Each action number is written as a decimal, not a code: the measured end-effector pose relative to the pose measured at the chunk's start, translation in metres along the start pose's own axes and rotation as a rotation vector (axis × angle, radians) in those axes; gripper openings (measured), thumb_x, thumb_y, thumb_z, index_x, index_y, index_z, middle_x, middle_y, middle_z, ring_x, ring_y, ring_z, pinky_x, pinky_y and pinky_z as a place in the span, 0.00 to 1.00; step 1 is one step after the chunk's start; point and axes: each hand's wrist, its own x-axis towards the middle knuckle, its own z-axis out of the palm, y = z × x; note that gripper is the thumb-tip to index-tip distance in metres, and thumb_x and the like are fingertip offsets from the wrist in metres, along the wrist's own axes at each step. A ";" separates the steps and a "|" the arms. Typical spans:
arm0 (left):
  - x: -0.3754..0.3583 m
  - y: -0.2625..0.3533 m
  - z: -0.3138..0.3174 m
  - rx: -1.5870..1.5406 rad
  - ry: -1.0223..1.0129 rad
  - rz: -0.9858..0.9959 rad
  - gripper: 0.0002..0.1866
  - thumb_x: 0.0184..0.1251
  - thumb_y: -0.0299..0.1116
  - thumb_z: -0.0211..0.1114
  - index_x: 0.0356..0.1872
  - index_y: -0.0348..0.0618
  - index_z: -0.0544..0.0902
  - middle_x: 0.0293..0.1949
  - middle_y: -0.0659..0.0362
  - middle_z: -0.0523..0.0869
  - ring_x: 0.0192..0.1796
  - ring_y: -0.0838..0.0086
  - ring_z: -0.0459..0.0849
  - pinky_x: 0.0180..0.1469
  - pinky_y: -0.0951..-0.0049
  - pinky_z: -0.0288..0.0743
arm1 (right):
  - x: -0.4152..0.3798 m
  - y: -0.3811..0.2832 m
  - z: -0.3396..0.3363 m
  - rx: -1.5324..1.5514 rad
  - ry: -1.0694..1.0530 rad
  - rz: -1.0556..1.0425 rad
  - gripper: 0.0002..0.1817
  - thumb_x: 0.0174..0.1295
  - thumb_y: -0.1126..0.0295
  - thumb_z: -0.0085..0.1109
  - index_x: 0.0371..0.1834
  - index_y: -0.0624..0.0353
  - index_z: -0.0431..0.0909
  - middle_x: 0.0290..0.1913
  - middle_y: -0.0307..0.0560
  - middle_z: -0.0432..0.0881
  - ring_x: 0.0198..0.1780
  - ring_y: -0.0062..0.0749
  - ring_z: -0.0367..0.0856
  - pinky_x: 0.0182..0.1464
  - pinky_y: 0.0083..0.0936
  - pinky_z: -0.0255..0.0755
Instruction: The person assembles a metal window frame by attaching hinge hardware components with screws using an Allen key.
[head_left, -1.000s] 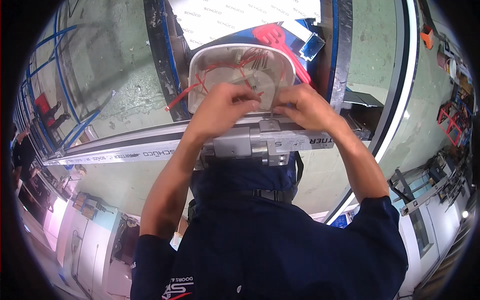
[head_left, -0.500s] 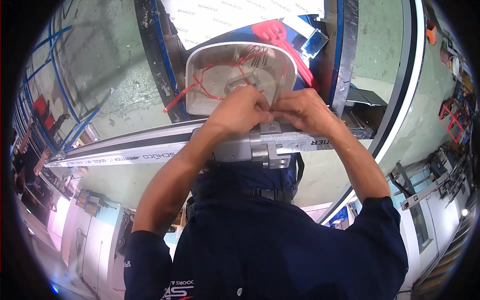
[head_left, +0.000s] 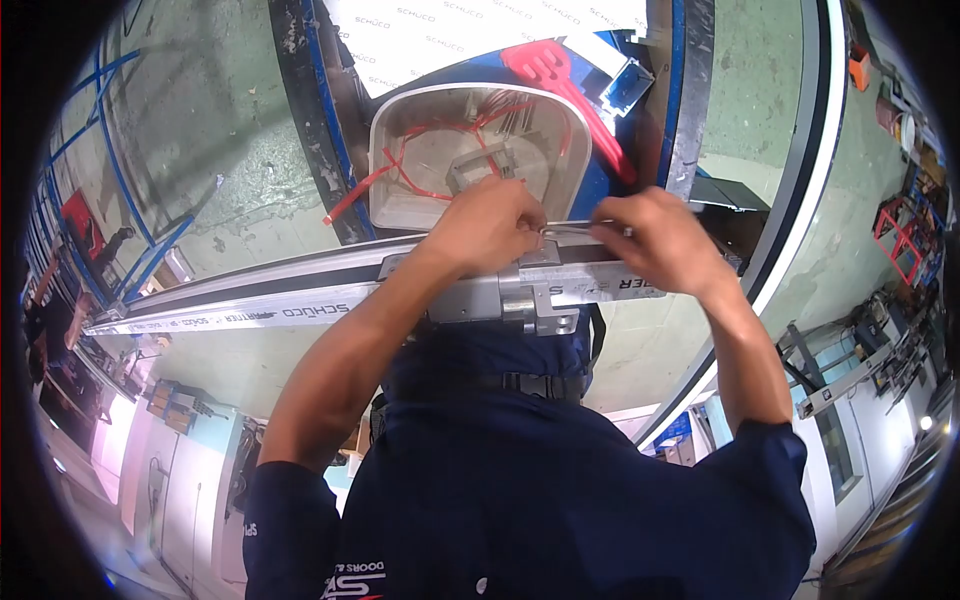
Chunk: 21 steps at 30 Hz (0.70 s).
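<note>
Across in front of me lies a long aluminium profile (head_left: 325, 308) with printed protective film, a metal hinge-like fitting (head_left: 465, 300) mounted on it. My left hand (head_left: 490, 228) is closed, fingertips pinched together right at the top of the fitting's bracket (head_left: 541, 254). Whatever it pinches is too small to make out. To the right, apart from the left, my right hand (head_left: 655, 240) hovers over the profile with curled fingers, smeared by motion. Just behind the hands stands a pale plastic tub (head_left: 382, 190) holding red strips (head_left: 425, 128) and metal pieces (head_left: 482, 165).
A red plastic tool (head_left: 590, 115) and a small blue-faced box (head_left: 628, 86) lie behind the tub, beside white printed sheeting (head_left: 440, 40). An upright frame profile (head_left: 805, 150) runs along the right. Blue racks (head_left: 110, 150) stand at the far left, near another person's arm (head_left: 75, 318).
My right hand has drawn away to the right from my left hand, where their fingertips met before. The left hand stays at the fitting.
</note>
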 end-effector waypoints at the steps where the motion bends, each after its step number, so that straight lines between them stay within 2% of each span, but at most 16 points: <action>1: 0.000 0.001 -0.002 0.005 -0.006 0.003 0.14 0.64 0.33 0.78 0.47 0.35 0.95 0.40 0.41 0.95 0.46 0.49 0.94 0.54 0.55 0.84 | -0.013 0.001 -0.011 -0.028 -0.001 0.040 0.06 0.70 0.70 0.70 0.44 0.59 0.89 0.32 0.58 0.88 0.41 0.62 0.88 0.46 0.55 0.79; 5: 0.002 -0.007 -0.002 -0.028 -0.015 0.049 0.15 0.64 0.32 0.78 0.49 0.36 0.96 0.40 0.41 0.95 0.46 0.50 0.94 0.54 0.56 0.84 | -0.050 -0.015 -0.010 0.025 0.155 0.148 0.07 0.72 0.72 0.69 0.49 0.59 0.85 0.30 0.59 0.86 0.36 0.64 0.86 0.41 0.54 0.76; 6: 0.002 -0.007 -0.001 -0.029 -0.023 0.051 0.15 0.64 0.32 0.77 0.49 0.36 0.96 0.40 0.42 0.95 0.46 0.50 0.94 0.54 0.56 0.84 | -0.052 -0.023 -0.010 0.048 0.169 0.106 0.10 0.70 0.80 0.69 0.52 0.65 0.82 0.28 0.57 0.85 0.29 0.55 0.86 0.35 0.45 0.74; 9: 0.003 -0.009 -0.002 -0.022 -0.028 0.075 0.14 0.64 0.31 0.76 0.48 0.37 0.96 0.41 0.43 0.95 0.46 0.50 0.95 0.55 0.55 0.85 | -0.055 -0.056 -0.004 0.129 0.214 0.027 0.10 0.69 0.82 0.70 0.50 0.64 0.82 0.30 0.55 0.86 0.28 0.51 0.85 0.33 0.43 0.74; 10: 0.003 -0.011 0.000 -0.017 -0.019 0.094 0.13 0.63 0.30 0.75 0.47 0.38 0.96 0.41 0.43 0.95 0.46 0.49 0.95 0.55 0.54 0.85 | -0.056 -0.063 -0.001 0.165 0.221 -0.002 0.09 0.68 0.81 0.72 0.49 0.63 0.84 0.31 0.53 0.86 0.26 0.47 0.85 0.31 0.40 0.75; 16: 0.005 -0.025 0.004 -0.025 0.006 0.173 0.13 0.64 0.29 0.73 0.48 0.40 0.97 0.41 0.44 0.96 0.47 0.49 0.95 0.56 0.53 0.86 | -0.022 -0.111 0.043 0.098 0.272 -0.198 0.11 0.66 0.72 0.79 0.42 0.61 0.83 0.29 0.48 0.82 0.26 0.44 0.85 0.30 0.39 0.76; 19: 0.004 -0.029 0.005 -0.081 -0.008 0.196 0.13 0.65 0.29 0.72 0.48 0.40 0.96 0.42 0.44 0.96 0.47 0.49 0.95 0.56 0.53 0.86 | -0.007 -0.121 0.060 0.062 0.291 -0.171 0.19 0.68 0.59 0.78 0.35 0.61 0.79 0.28 0.54 0.83 0.28 0.54 0.86 0.31 0.47 0.78; 21: 0.006 -0.032 0.005 -0.110 0.001 0.228 0.13 0.66 0.28 0.71 0.48 0.39 0.96 0.41 0.44 0.96 0.47 0.50 0.95 0.55 0.53 0.85 | -0.008 -0.120 0.055 0.087 0.313 -0.209 0.18 0.66 0.61 0.81 0.34 0.61 0.80 0.28 0.52 0.82 0.28 0.51 0.86 0.30 0.45 0.77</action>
